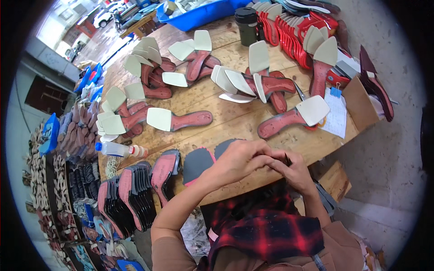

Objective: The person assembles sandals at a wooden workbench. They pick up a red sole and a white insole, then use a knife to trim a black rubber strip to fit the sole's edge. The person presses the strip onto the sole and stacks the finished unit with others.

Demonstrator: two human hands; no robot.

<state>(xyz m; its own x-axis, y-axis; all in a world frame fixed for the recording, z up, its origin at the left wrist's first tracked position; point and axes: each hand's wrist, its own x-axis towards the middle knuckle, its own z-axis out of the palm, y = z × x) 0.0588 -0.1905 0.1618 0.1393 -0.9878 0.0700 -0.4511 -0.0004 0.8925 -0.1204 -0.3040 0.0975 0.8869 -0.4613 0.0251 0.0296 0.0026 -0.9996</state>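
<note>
My left hand (243, 159) and my right hand (293, 170) meet at the near edge of the wooden table (235, 128). The fingers of both are pinched together, thumbs close to each other. A small dark tip shows by my right fingers; what it belongs to is hidden. Under and beside my left hand lie grey rounded sheets with pink edges, one grey piece (197, 164) in plain sight and another partly covered. Beyond my hands, a red-brown insole (282, 124) with a cream front part lies at the right, and a similar insole (192, 119) lies at the left.
Several insoles pile up farther back, including a middle pile (280, 86). Stacked pink-topped soles (131, 185) line the left edge. A bottle (112, 149), a dark cup (247, 29), a blue tub (203, 16), scissors (299, 91), clipped paper (333, 113) and a cardboard box (360, 105) stand around.
</note>
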